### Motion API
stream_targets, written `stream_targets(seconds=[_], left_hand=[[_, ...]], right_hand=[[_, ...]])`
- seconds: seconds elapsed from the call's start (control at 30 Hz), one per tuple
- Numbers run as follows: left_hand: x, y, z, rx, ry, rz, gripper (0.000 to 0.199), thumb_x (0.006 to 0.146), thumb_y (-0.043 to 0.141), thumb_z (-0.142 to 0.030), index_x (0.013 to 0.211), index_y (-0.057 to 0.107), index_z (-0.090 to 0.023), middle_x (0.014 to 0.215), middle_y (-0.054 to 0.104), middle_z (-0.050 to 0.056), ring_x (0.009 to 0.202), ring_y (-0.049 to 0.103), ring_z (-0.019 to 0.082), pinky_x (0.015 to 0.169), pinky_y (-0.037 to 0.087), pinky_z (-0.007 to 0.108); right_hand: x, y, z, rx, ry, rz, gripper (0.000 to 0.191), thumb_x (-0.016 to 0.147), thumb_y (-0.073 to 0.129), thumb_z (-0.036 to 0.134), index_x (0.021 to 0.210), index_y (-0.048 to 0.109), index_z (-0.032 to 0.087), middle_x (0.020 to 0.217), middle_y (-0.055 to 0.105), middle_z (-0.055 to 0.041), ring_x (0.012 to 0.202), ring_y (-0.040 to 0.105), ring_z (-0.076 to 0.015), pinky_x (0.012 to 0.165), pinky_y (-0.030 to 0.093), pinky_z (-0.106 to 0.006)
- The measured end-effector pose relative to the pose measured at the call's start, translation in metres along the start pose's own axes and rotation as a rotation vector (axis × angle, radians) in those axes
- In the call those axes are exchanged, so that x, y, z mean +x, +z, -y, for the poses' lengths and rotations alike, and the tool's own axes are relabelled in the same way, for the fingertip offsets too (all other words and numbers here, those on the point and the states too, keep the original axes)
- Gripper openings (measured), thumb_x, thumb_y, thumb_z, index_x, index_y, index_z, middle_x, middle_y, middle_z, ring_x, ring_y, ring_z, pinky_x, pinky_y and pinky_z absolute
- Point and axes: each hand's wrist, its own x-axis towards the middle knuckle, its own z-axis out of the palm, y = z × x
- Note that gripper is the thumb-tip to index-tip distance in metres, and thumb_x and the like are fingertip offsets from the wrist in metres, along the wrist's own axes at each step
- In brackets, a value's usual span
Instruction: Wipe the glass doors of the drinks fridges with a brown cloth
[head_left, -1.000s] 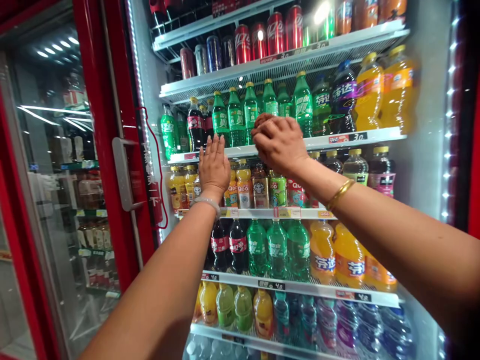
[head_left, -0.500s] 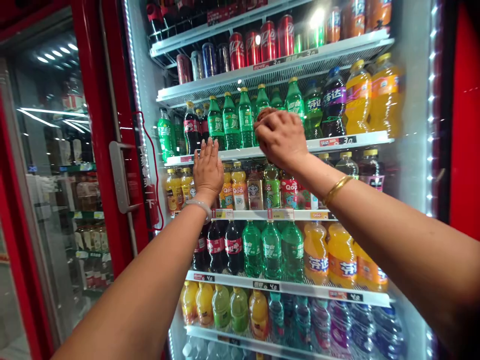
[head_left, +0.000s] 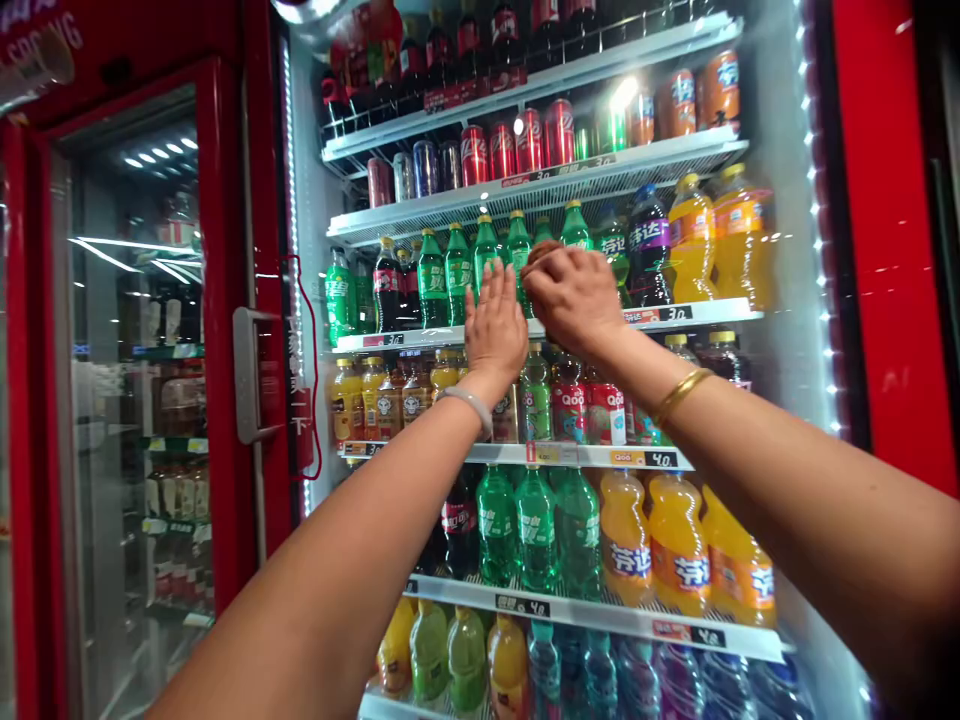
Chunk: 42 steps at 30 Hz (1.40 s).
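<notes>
My left hand (head_left: 495, 325) lies flat with its fingers stretched upward, apparently against the glass door (head_left: 420, 395) of a lit drinks cooler. A pale bracelet (head_left: 466, 405) circles that wrist. Just to its right, my right hand (head_left: 574, 300) is closed over a crumpled brown cloth (head_left: 541, 252), pressed to the glass as far as I can see. Most of this cloth is hidden under the fingers. On the right wrist sits a gold bangle (head_left: 681, 395). Behind the glass, green soda bottles (head_left: 433, 275) stand level with my hands.
Shelves hold red cans (head_left: 474, 155), orange soda bottles (head_left: 626, 540) and other drinks. A grey door handle (head_left: 251, 375) sticks out at the left of the cooler. Another red-framed cooler (head_left: 229, 330) stands further left. A red panel (head_left: 885, 230) borders the right side.
My left hand has slid right across the glass, close to my right hand. The right hand, still on the cloth, has shifted slightly right. The view has tilted upward.
</notes>
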Motion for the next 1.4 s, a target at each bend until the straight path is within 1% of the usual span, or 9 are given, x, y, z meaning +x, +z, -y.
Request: stream_targets(seconds=[0.13,0.3,0.47,0.6,0.7,0.87,1.07,1.23,1.4], left_hand=[[0.02,0.013,-0.032,-0.037,0.036,-0.007,0.06,0.101,0.03,-0.022,0.161,0.031,-0.018,0.172,0.024,0.004,0.161,0.012,0.018,0.133,0.0,0.043],[0.015,0.028,-0.051,-0.073,0.097,0.025,0.06,0.102,0.027,-0.022,0.161,0.03,-0.016,0.172,0.025,0.005,0.161,0.015,0.02,0.133,-0.002,0.044],[0.009,0.032,-0.052,-0.088,0.096,0.024,0.06,0.102,0.026,-0.022,0.161,0.031,-0.015,0.172,0.026,0.006,0.161,0.015,0.02,0.133,-0.002,0.041],[0.011,0.032,-0.054,-0.121,0.089,0.018,0.061,0.101,0.028,-0.022,0.162,0.03,-0.02,0.172,0.025,0.004,0.161,0.014,0.02,0.133,-0.001,0.044],[0.011,0.033,-0.055,-0.114,0.092,0.021,0.061,0.101,0.027,-0.022,0.162,0.03,-0.016,0.172,0.024,0.006,0.162,0.013,0.022,0.134,-0.002,0.045],[0.01,0.032,-0.055,-0.065,0.09,0.048,0.062,0.101,0.024,-0.019,0.162,0.029,-0.014,0.172,0.024,0.006,0.161,0.014,0.02,0.134,-0.002,0.043],[0.009,0.039,-0.055,-0.074,0.095,0.001,0.062,0.101,0.026,-0.02,0.162,0.028,-0.017,0.171,0.028,0.003,0.162,0.004,0.018,0.133,-0.005,0.043],[0.011,0.04,-0.055,-0.121,0.09,0.013,0.062,0.101,0.028,-0.023,0.163,0.027,-0.021,0.171,0.027,0.0,0.162,0.002,0.018,0.133,-0.005,0.043],[0.011,0.037,-0.054,-0.16,0.097,0.02,0.064,0.1,0.03,-0.022,0.164,0.024,-0.02,0.172,0.027,0.0,0.162,0.004,0.02,0.133,-0.004,0.045]], right_hand=[[-0.017,-0.01,-0.035,-0.078,0.198,-0.115,0.03,0.099,0.044,0.038,0.105,0.071,0.026,0.119,0.066,-0.0113,0.117,0.049,-0.0312,0.095,0.038,-0.051],[-0.064,-0.016,-0.023,-0.139,0.179,-0.149,0.028,0.099,0.044,0.037,0.1,0.07,0.029,0.115,0.068,-0.0078,0.116,0.052,-0.0293,0.097,0.038,-0.05],[-0.034,-0.02,-0.058,-0.124,-0.004,0.011,0.034,0.099,0.038,0.042,0.109,0.069,0.029,0.118,0.067,-0.0094,0.117,0.048,-0.0292,0.096,0.035,-0.051],[-0.032,-0.023,-0.087,-0.172,0.237,-0.04,0.039,0.096,0.041,0.044,0.11,0.071,0.022,0.123,0.064,-0.0187,0.118,0.046,-0.034,0.093,0.034,-0.055],[-0.06,-0.024,-0.067,-0.21,0.294,-0.112,0.034,0.093,0.048,0.042,0.106,0.072,0.023,0.122,0.065,-0.0176,0.12,0.048,-0.0352,0.094,0.037,-0.055],[-0.053,-0.021,-0.045,-0.108,-0.039,-0.027,0.038,0.099,0.04,0.04,0.116,0.072,0.029,0.128,0.07,-0.005,0.126,0.054,-0.0267,0.108,0.036,-0.051],[-0.013,-0.015,-0.092,-0.202,0.24,-0.063,0.067,0.097,0.019,0.048,0.132,0.068,0.02,0.155,0.051,-0.0155,0.14,0.047,-0.0343,0.1,0.03,-0.064],[-0.048,-0.025,-0.051,-0.223,0.173,-0.004,0.053,0.093,0.045,0.046,0.129,0.067,0.014,0.153,0.049,-0.0245,0.145,0.037,-0.0372,0.107,0.027,-0.065],[-0.013,-0.027,-0.061,-0.209,0.174,0.076,0.047,0.093,0.044,0.045,0.116,0.07,0.012,0.134,0.062,-0.0199,0.127,0.047,-0.0334,0.098,0.032,-0.054]])
